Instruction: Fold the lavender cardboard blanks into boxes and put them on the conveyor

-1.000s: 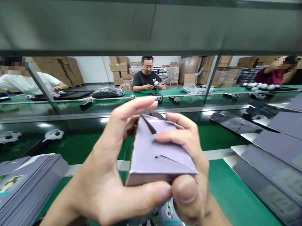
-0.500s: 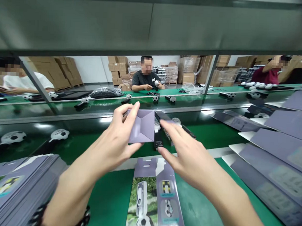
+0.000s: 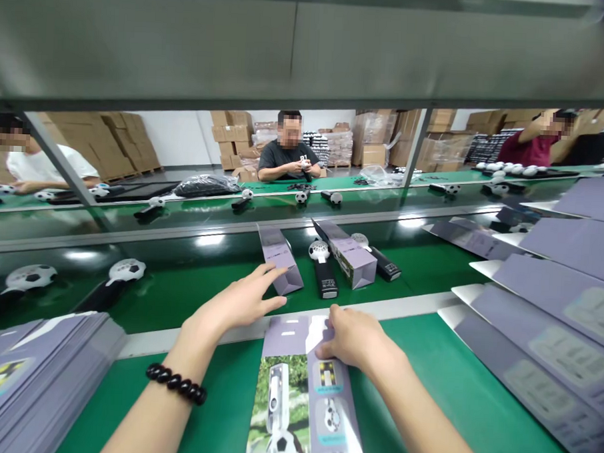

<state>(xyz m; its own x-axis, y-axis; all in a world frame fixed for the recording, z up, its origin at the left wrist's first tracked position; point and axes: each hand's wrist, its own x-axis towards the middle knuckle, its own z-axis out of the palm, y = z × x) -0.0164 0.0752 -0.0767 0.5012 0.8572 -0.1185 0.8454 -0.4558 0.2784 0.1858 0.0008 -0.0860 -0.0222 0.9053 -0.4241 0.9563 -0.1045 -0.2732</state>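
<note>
My left hand (image 3: 246, 297) is open, fingers spread, beside a folded-up purple carton (image 3: 282, 262) lying on the green belt. Its fingertips are close to the carton's near end; whether they touch it I cannot tell. In front of me lies a flat printed carton (image 3: 287, 399) with a picture of a soccer-ball fan. At its upper right edge my right hand (image 3: 354, 335) grips the card between thumb and fingers. A black-handled fan with a soccer-ball head (image 3: 324, 274) and a second folded-up carton (image 3: 351, 255) rest beyond, with another fan (image 3: 385, 263) at its right.
Stacked flat cartons (image 3: 50, 369) stand at my left, and fanned-out flat cartons (image 3: 538, 330) at my right. More fans (image 3: 127, 270) lie on the belt (image 3: 179, 281). A metal shelf (image 3: 309, 53) spans overhead. Across the line a person in a black shirt (image 3: 287, 160) handles a fan.
The carton my left hand was holding up now lies on the belt, let go. My right hand has come down and back onto the flat carton's edge.
</note>
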